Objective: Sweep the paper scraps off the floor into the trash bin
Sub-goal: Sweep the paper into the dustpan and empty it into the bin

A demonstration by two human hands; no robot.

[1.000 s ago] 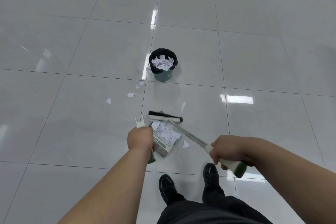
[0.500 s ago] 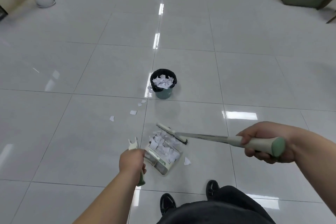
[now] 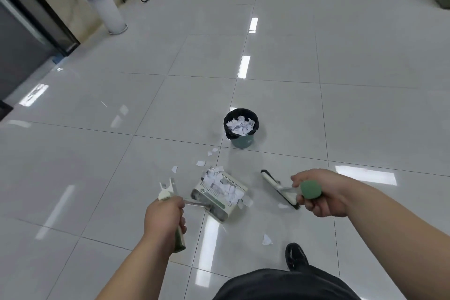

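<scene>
Most of the torn white paper scraps lie heaped in the cream plastic dustpan, which sits near the middle of the glossy pale grey tiled floor. Our left hand is curled tight round its green-ended handle. Loose scraps lie just beyond the pan, and one lies nearer us, beside our black shoe. To the right, apart from the pan, our right hand grips the green-capped handle of the cream broom with black bristles, its head low over the floor. Farther off stands the round green trash bin with a black liner, already holding scraps. A tall white planter stands at the floor's far left edge.
</scene>
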